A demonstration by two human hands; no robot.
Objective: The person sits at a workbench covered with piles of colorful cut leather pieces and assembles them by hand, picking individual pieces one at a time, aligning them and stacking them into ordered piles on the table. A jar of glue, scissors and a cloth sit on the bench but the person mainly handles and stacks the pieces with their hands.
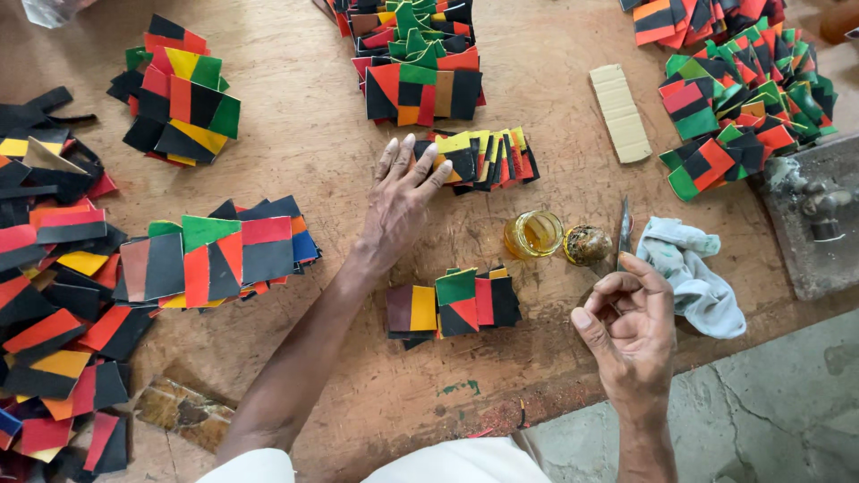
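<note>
Patchwork squares fanned beyond the glue jar sit under the flat, open left hand, right hand pinching a blade, many stacks untouched.

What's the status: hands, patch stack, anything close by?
Left hand flat on fanned patch stack. Right hand pinching thin blade. Open glue jar and lid between them.

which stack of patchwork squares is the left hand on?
The fanned row above the glue jar: the left hand rests its fingertips on that row's left end. The other stacks lie untouched.
</note>
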